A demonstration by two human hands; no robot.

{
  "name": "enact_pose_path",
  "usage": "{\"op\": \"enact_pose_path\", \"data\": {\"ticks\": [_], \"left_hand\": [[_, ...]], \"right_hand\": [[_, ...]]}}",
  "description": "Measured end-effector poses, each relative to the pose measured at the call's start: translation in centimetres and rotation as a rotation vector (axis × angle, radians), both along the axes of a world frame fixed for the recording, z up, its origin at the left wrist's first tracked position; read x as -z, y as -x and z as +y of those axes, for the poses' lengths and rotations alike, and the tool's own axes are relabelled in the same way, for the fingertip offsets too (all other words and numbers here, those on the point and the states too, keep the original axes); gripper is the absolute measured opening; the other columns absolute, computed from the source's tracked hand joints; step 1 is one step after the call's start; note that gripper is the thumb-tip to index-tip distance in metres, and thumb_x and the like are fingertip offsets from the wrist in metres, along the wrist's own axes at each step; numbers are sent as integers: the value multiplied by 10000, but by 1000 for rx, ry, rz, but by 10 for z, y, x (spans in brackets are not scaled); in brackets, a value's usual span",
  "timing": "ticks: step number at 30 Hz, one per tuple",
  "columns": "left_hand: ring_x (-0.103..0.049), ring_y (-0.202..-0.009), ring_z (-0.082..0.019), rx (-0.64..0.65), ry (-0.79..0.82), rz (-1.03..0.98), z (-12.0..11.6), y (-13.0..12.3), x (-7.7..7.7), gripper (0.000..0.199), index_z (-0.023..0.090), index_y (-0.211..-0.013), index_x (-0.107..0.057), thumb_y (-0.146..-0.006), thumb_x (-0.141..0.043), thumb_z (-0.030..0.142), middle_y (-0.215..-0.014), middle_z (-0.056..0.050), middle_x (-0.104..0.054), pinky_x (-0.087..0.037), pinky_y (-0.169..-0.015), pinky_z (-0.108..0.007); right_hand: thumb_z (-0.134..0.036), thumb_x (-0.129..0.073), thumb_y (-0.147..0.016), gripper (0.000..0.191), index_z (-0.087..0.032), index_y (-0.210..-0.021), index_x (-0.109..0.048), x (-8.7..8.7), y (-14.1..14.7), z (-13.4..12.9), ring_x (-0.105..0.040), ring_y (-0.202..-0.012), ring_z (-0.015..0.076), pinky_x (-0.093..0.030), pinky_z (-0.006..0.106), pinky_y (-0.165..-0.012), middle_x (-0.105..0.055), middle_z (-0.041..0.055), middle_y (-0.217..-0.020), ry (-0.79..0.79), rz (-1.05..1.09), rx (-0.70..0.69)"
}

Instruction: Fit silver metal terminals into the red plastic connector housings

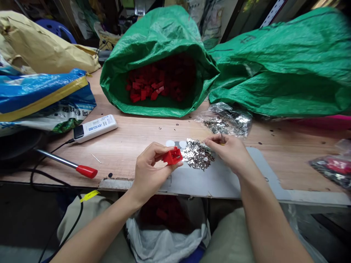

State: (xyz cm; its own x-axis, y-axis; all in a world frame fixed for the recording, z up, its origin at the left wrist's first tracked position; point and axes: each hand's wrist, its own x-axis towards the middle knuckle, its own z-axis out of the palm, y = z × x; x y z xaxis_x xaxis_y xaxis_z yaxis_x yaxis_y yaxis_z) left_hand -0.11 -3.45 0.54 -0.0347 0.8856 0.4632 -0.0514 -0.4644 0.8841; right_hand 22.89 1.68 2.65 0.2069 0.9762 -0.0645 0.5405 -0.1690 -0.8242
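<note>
Between thumb and fingers, my left hand point(152, 170) grips a small red plastic housing point(172, 156), its open side with inner slots turned up toward me. A heap of small shiny metal pieces point(197, 155) lies just right of it on a grey sheet point(208, 182). At the heap's right edge is my right hand point(226, 148), thumb and fingers pinched together. Whatever is in that pinch is too small or hidden to make out.
Behind the heap lies a clear plastic bag point(227, 120) of metal pieces. A green sack point(159, 106) of red parts stands beyond it. A white power strip point(95, 128) and red-tipped lever point(86, 171) are left. Below the edge hangs a white sack point(167, 241) holding red parts.
</note>
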Motion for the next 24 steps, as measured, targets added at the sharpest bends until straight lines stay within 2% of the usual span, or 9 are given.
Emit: {"op": "enact_pose_path", "data": {"ticks": [3, 5, 7, 10, 14, 19, 24], "left_hand": [[-706, -902, -159, 23, 20, 30, 2, 0, 1, 291, 180, -967, -689, -721, -840, 145, -923, -31, -693, -623, -842, -287], [-708, -922, -175, 57, 31, 52, 1, -1, 1, 293, 181, -993, -703, -732, -832, 149, -952, -48, -706, -621, -850, -303], [-707, -932, -184, 86, 28, 82, 0, -2, 2, 294, 184, -1018, -711, -747, -820, 153, -979, -60, -715, -619, -843, -310], [-701, -927, -178, 100, -2, 135, -1, -5, 4, 313, 193, -1044, -718, -751, -816, 144, -994, -63, -720, -611, -821, -293], [-694, -945, -168, 102, -4, 134, 0, -7, 8, 343, 212, -1059, -722, -742, -824, 130, -1002, -50, -712, -607, -840, -281], [-692, -950, -165, 108, 46, 119, 1, -8, 10, 348, 215, -1064, -722, -740, -830, 149, -996, -43, -695, -616, -858, -285], [-692, -931, -168, 104, 35, 121, 1, -9, 12, 357, 211, -1060, -724, -726, -844, 171, -974, -42, -691, -624, -836, -281]], "right_hand": [[-439, -805, -667, 310, -179, -773, -673, -12, 18, -19, -340, -435, 85, -237, 237, -428, -478, -60, -503, 148, 370, -173], [-463, -837, -644, 358, -173, -758, -660, -17, 30, -28, -277, -419, 66, -174, 221, -410, -424, -80, -470, 245, 497, -256], [-470, -854, -631, 379, -166, -747, -659, -18, 37, -32, -278, -422, 60, -159, 215, -404, -429, -78, -475, 259, 544, -271], [-451, -851, -654, 351, -157, -756, -690, -14, 39, -33, -373, -460, 76, -240, 218, -420, -514, -46, -530, 170, 494, -272], [-393, -797, -730, 251, -157, -765, -722, -9, 38, -33, -569, -638, 146, -420, 257, -561, -676, 27, -697, 22, 341, -264], [-366, -765, -742, 221, -160, -800, -712, -5, 41, -34, -611, -668, 171, -476, 283, -609, -702, 39, -744, -51, 267, -243], [-417, -809, -709, 330, -160, -878, -689, 2, 42, -34, -640, -716, 184, -504, 284, -618, -707, 49, -801, -21, 342, -255]]}}
